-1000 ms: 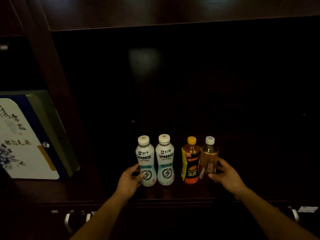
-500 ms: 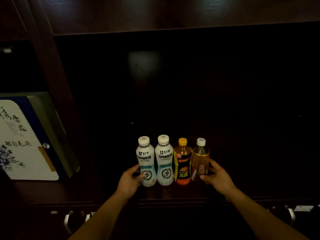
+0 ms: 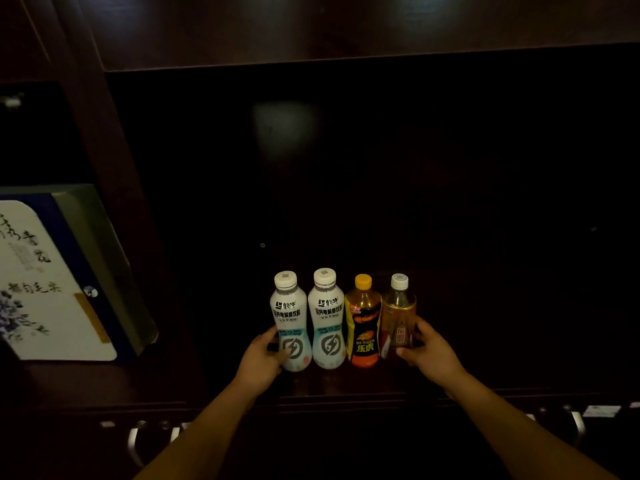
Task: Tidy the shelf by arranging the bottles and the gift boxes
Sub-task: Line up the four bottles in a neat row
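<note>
Four bottles stand upright in a tight row near the front of a dark wooden shelf (image 3: pixel 346 386). From the left: a white bottle (image 3: pixel 289 317), a second white bottle (image 3: pixel 328 317), an orange-capped bottle with a black and yellow label (image 3: pixel 363 323), and a clear amber bottle with a white cap (image 3: pixel 399 313). My left hand (image 3: pixel 265 358) grips the lower part of the leftmost white bottle. My right hand (image 3: pixel 427 351) grips the amber bottle at the right end. A blue and white gift box (image 3: pixel 52 282) stands in the compartment to the left.
A dark vertical divider (image 3: pixel 114 188) separates the gift box compartment from the bottle compartment. The shelf's back and right side lie in deep shadow. Metal drawer handles (image 3: pixel 133 445) show below the front edge.
My right hand has pushed the amber and orange-capped bottles left, closing the gap to the white bottles. My left hand has kept its hold on the leftmost bottle.
</note>
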